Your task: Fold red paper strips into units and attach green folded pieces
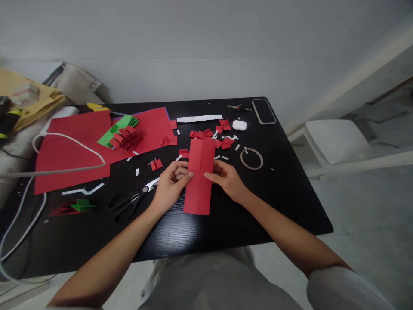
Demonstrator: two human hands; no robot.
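With my left hand (169,185) and right hand (229,180) I pinch the edges of the strip (197,193) above the table (238,228), and it seems creased lengthwise but not folded closed, while bits (227,143) lie already folded far and sheets (71,161) lie flat left

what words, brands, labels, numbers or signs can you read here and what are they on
None can be read.
Pale box, upper left: faint reddish marks, too blurred to read.
Phone: dark screen, no text visible.
Folded red paper: no print visible.
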